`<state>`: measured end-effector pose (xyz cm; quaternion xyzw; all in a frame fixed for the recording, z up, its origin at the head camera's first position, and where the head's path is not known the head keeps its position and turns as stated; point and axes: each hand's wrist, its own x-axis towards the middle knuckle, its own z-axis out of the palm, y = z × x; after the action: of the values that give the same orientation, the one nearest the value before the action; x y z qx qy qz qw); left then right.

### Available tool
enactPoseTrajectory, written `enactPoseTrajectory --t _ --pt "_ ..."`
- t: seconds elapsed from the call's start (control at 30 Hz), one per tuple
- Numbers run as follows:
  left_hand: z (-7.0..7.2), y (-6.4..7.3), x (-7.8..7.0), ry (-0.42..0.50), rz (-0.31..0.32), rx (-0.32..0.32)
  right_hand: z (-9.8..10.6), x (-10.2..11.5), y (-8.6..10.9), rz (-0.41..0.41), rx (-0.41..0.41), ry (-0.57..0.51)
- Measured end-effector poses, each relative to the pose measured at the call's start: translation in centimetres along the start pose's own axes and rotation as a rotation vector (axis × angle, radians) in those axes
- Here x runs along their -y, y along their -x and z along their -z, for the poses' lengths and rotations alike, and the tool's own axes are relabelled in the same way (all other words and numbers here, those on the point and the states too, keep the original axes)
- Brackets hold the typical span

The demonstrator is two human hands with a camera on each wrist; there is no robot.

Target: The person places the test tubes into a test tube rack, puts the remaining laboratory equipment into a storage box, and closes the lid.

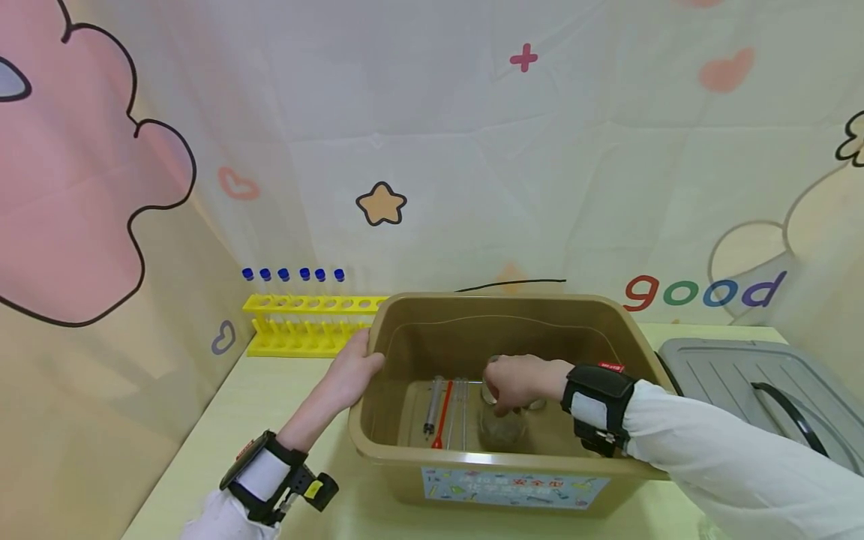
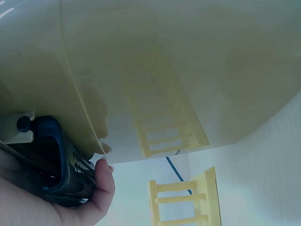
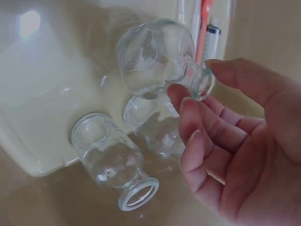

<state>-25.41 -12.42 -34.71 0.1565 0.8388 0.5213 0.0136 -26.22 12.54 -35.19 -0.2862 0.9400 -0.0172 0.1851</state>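
Inside a tan plastic bin [image 1: 499,319], my right hand [image 1: 523,380] pinches the neck of a round clear glass flask [image 3: 150,59] between thumb and fingers. Close by in the right wrist view lie a wide-necked glass bottle [image 3: 110,155] and another glass vessel [image 3: 157,125], partly hidden by my fingers. My left hand [image 1: 351,371] grips the bin's left rim; the left wrist view shows the bin's outer wall [image 2: 141,47]. A syringe [image 1: 434,405], a red stick-like tool [image 1: 442,416] and thin glass rods or tubes [image 1: 461,412] lie in the bin's left part.
A yellow test tube rack [image 1: 297,349] with several blue-capped tubes stands behind the bin on the left. To the right lies a grey lid [image 1: 709,367] with a black handle [image 1: 790,412]. A patterned curtain [image 1: 472,187] hangs behind the pale table [image 1: 263,390].
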Motion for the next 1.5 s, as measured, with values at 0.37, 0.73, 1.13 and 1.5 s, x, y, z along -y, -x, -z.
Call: enactPoseTrajectory --t 0.37,0.73,1.13,1.5 --pt "-0.2 -0.2 0.1 -0.004 -0.003 0.0 -0.2 0.3 0.0 -0.023 0.045 -0.017" --pt "-0.3 0.1 -0.1 -0.052 0.065 -0.008 3.2 1.2 3.4 0.055 -0.119 -0.008" --pt "-0.3 0.2 -0.1 -0.052 0.082 -0.005 6.0 -0.5 10.1 0.087 -0.349 -0.002" --pt "-0.3 0.2 -0.2 -0.028 0.068 -0.005 5.0 -5.8 16.8 -0.039 -0.524 -0.061"
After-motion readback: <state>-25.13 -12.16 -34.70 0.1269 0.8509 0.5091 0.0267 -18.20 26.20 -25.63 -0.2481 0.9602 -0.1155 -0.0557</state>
